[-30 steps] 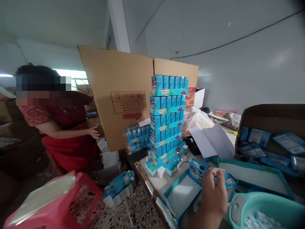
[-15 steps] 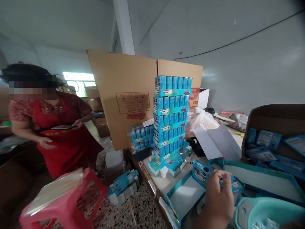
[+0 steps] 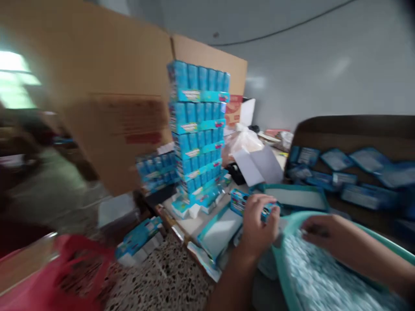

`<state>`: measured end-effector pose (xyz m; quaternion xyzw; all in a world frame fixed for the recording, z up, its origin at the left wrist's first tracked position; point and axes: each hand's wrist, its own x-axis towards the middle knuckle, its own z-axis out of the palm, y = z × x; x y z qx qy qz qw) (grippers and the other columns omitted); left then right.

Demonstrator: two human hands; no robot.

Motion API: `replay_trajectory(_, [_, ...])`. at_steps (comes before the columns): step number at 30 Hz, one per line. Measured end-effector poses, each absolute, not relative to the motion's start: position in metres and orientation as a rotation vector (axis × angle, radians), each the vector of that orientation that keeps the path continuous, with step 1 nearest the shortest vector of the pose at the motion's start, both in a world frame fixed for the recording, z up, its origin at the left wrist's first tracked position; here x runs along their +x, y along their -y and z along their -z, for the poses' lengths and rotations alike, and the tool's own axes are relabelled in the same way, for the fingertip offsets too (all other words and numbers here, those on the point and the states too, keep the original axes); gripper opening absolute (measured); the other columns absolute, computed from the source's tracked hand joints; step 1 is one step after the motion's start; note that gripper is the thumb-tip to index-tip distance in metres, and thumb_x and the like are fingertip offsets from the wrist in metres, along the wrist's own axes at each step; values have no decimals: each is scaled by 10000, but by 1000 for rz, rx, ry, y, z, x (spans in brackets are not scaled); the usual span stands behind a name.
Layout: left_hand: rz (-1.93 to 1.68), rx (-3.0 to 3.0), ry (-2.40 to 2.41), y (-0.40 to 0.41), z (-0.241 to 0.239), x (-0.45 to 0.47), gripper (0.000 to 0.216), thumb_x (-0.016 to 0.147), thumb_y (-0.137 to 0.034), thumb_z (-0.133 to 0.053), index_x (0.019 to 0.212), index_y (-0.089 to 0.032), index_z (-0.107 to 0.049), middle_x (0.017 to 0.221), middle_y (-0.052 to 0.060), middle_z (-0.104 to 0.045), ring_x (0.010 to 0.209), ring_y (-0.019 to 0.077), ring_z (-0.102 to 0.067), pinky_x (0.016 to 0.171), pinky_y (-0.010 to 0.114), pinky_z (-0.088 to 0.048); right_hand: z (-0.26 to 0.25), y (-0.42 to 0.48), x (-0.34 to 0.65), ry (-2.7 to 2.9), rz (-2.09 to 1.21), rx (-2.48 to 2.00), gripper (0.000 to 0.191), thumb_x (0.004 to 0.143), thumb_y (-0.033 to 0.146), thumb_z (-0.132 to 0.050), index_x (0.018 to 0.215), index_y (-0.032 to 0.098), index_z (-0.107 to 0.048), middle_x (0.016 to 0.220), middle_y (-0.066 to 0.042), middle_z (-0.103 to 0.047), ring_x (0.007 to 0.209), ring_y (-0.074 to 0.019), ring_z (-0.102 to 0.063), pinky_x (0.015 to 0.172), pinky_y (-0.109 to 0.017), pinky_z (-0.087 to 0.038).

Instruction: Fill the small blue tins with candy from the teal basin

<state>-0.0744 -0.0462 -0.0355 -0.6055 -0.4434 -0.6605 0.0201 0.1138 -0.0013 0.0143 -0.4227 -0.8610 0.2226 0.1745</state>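
My left hand point(image 3: 257, 226) is closed round a small blue candy box point(image 3: 240, 201) just above the table's near edge. My right hand point(image 3: 320, 231) reaches into a teal basin point(image 3: 282, 259) full of small pale blue-white sweets point(image 3: 311, 276); its fingers curl down onto them, but blur hides what they hold. A flat open blue box tray point(image 3: 218, 229) lies just left of my left hand. The whole picture is smeared by motion.
A tall stack of blue display boxes point(image 3: 197, 129) stands on the table, with a big upright cardboard sheet point(image 3: 106, 108) behind it. A brown carton of flat blue packets point(image 3: 350, 168) sits at the right. A red plastic stool point(image 3: 65, 276) and more boxes point(image 3: 139, 239) stand on the floor at the left.
The view swung right and down, so the person in red is out of sight. My right hand came into view over the sweets. My left hand still grips the small box.
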Motion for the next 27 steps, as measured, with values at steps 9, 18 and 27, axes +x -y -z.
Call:
replay_trajectory(9, [1812,-2368,1288,46,31,-76,324,848,-389,-693,1117,-214,-654,1106,76,-665,1065,226,-622,950,386,-515,-24,-5,112,1819,-1380,-1121,351,646,449,-805,766,140,-689,649,-10,-635,635,-138,-563,616,-252,-427])
replay_trajectory(18, [1647,-2495,1253,41,29,-76,288,834,-319,-748,1104,-244,-681,1027,35,-723,958,189,-667,847,329,-554,-8,-3,102,1575,-1702,-1015,382,631,474,-851,738,150,-678,646,6,-634,622,-115,-570,627,-243,-444])
replay_trajectory(27, [1671,-2427,1251,41,34,-74,300,856,-267,-726,1150,-224,-684,1013,42,-718,941,172,-670,846,311,-557,-15,-2,100,1536,-1670,-1046,336,568,387,-889,705,159,-685,661,-2,-656,635,-120,-590,652,-248,-479])
